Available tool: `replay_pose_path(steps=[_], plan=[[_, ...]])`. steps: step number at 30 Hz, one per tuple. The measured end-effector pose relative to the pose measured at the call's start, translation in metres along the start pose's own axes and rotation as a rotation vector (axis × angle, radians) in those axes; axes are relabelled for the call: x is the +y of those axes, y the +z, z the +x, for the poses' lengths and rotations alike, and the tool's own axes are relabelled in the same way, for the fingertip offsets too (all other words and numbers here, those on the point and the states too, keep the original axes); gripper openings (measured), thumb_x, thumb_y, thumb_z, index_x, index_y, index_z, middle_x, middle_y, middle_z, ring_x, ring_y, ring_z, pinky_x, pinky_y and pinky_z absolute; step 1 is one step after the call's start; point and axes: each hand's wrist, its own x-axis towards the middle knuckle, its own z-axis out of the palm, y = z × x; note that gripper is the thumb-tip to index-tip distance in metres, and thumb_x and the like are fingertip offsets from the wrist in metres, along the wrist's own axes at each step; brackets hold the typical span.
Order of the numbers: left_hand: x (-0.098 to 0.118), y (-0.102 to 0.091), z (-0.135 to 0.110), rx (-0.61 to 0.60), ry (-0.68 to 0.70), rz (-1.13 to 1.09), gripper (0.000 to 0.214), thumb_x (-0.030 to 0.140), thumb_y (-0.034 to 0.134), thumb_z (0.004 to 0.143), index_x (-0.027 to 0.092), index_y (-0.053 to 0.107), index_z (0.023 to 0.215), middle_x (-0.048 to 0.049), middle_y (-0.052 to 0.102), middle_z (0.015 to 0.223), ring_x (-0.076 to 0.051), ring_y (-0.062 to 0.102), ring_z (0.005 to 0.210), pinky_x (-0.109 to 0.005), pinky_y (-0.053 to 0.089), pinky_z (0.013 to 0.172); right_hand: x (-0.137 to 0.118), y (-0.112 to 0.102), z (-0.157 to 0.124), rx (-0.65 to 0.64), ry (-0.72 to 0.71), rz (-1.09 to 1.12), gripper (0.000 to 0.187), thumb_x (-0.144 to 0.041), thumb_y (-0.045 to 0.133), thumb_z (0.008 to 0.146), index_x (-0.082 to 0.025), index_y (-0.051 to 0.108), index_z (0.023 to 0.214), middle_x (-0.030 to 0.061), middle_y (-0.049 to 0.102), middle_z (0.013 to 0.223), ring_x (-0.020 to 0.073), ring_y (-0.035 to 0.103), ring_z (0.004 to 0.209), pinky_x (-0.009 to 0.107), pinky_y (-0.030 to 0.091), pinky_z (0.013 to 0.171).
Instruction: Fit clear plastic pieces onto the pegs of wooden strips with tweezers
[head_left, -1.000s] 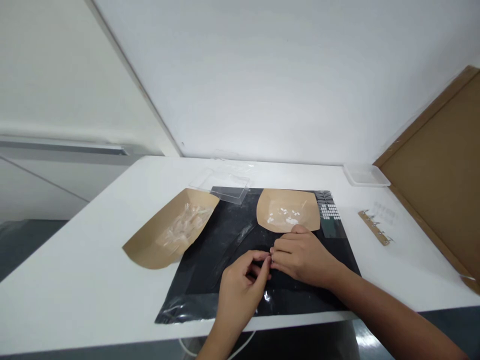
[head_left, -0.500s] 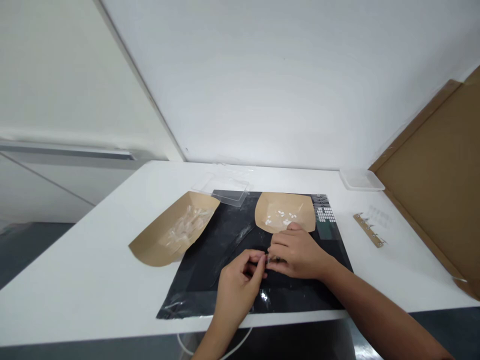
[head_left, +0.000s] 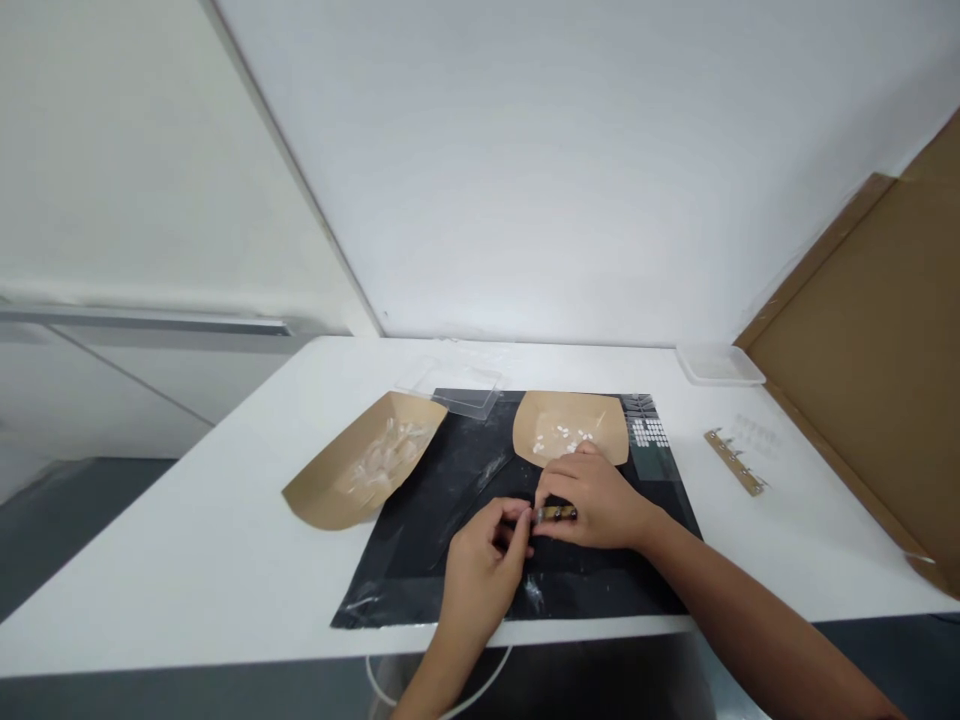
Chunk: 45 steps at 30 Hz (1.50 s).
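Note:
Both hands meet over a black mat (head_left: 442, 520) on a white table (head_left: 187, 560). My right hand (head_left: 600, 500) pinches a small brass-coloured strip (head_left: 559, 513) between thumb and fingers. My left hand (head_left: 487, 565) has its fingers curled, its fingertips pinched at the strip's left end; what they hold is too small to name. Just beyond the hands stands a brown paper tray (head_left: 570, 428) with several small white pieces in it.
A second brown paper tray (head_left: 360, 462) with clear plastic pieces lies at the left. A clear plastic lid (head_left: 459, 388) sits behind it. A brass hinge strip (head_left: 733, 460), a shallow clear tray (head_left: 718, 365) and a brown board (head_left: 862, 350) stand at the right.
The view has shifted slightly; the hands stay together on the mat. The brass-coloured strip now shows between my right fingers.

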Motion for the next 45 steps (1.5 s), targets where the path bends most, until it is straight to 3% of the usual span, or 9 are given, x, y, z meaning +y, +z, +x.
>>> replay_pose_path(steps=[8, 12, 14, 16, 20, 23, 26, 37, 45], plan=[[-0.001, -0.018, -0.013, 0.249, 0.114, 0.113, 0.027, 0.044, 0.051, 0.105, 0.022, 0.058, 0.117, -0.0030, 0.076, 0.094, -0.014, 0.070, 0.060, -0.027, 0.057, 0.062, 0.004, -0.003, -0.001, -0.045, -0.013, 0.013, 0.051, -0.067, 0.081, 0.084, -0.022, 0.065, 0.102, 0.0009, 0.073, 0.100, 0.0190, 0.066, 0.093, 0.035, 0.029, 0.087], [0.007, -0.074, -0.002, 0.432, 0.133, 0.349, 0.033, 0.046, 0.047, 0.106, 0.024, 0.054, 0.128, -0.0071, 0.078, 0.107, -0.021, 0.076, 0.078, -0.029, 0.056, 0.064, 0.001, -0.010, -0.001, 0.007, -0.005, 0.028, 0.049, -0.066, 0.078, 0.088, -0.021, 0.064, 0.103, 0.0007, 0.073, 0.099, 0.0196, 0.066, 0.095, 0.036, 0.031, 0.090], [0.014, -0.112, 0.010, 0.477, 0.178, 0.566, 0.032, 0.047, 0.045, 0.105, 0.025, 0.063, 0.119, -0.0078, 0.079, 0.113, -0.025, 0.076, 0.088, -0.032, 0.055, 0.070, 0.000, -0.012, -0.001, 0.040, 0.012, 0.025, 0.037, -0.057, 0.074, 0.096, -0.022, 0.064, 0.102, 0.0007, 0.073, 0.097, 0.0192, 0.067, 0.095, 0.036, 0.031, 0.089], [0.019, -0.147, 0.024, 0.371, 0.284, 0.790, 0.037, 0.048, 0.041, 0.103, 0.026, 0.070, 0.108, -0.0096, 0.079, 0.111, -0.030, 0.074, 0.100, -0.037, 0.055, 0.080, -0.001, -0.014, -0.001, 0.070, 0.034, 0.020, 0.023, -0.045, 0.069, 0.102, -0.022, 0.064, 0.102, 0.0013, 0.074, 0.096, 0.0190, 0.067, 0.094, 0.036, 0.033, 0.090], [0.021, -0.190, 0.057, -0.036, 0.126, 1.164, 0.045, 0.040, 0.039, 0.099, 0.023, 0.072, 0.124, -0.0124, 0.074, 0.127, -0.036, 0.068, 0.114, -0.042, 0.055, 0.081, 0.000, -0.011, -0.002, 0.131, 0.068, 0.052, 0.014, -0.020, 0.062, 0.100, -0.021, 0.060, 0.114, 0.0031, 0.075, 0.098, 0.0194, 0.069, 0.090, 0.038, 0.037, 0.094], [0.014, -0.198, 0.083, -0.230, -0.089, 1.282, 0.050, 0.036, 0.050, 0.089, 0.019, 0.073, 0.130, -0.0166, 0.072, 0.132, -0.039, 0.069, 0.115, -0.043, 0.055, 0.081, 0.001, -0.009, -0.002, 0.144, 0.072, 0.088, 0.033, -0.019, 0.063, 0.096, -0.021, 0.054, 0.128, 0.0027, 0.075, 0.100, 0.0201, 0.070, 0.090, 0.040, 0.039, 0.097], [0.006, -0.196, 0.099, -0.289, -0.160, 1.283, 0.052, 0.039, 0.059, 0.078, 0.016, 0.078, 0.121, -0.0190, 0.078, 0.116, -0.041, 0.073, 0.103, -0.043, 0.055, 0.080, 0.003, -0.008, -0.002, 0.129, 0.095, 0.094, 0.041, -0.019, 0.063, 0.096, -0.021, 0.050, 0.135, 0.0009, 0.074, 0.096, 0.0198, 0.070, 0.087, 0.041, 0.040, 0.097], [0.000, -0.201, 0.097, -0.235, -0.244, 1.239, 0.038, 0.038, 0.061, 0.075, 0.025, 0.082, 0.105, -0.0145, 0.080, 0.110, -0.037, 0.073, 0.096, -0.039, 0.052, 0.075, 0.004, -0.009, -0.002, 0.079, 0.110, 0.064, 0.039, -0.017, 0.059, 0.099, -0.020, 0.050, 0.137, 0.0028, 0.073, 0.095, 0.0213, 0.068, 0.088, 0.043, 0.042, 0.095], [0.006, -0.214, 0.086, -0.181, -0.201, 1.170, 0.038, 0.047, 0.052, 0.091, 0.028, 0.083, 0.102, -0.0114, 0.081, 0.112, -0.036, 0.073, 0.100, -0.038, 0.048, 0.073, 0.006, -0.010, -0.002, 0.074, 0.134, 0.059, 0.042, -0.016, 0.058, 0.098, -0.021, 0.048, 0.140, 0.0022, 0.072, 0.094, 0.0212, 0.067, 0.087, 0.043, 0.042, 0.095]])
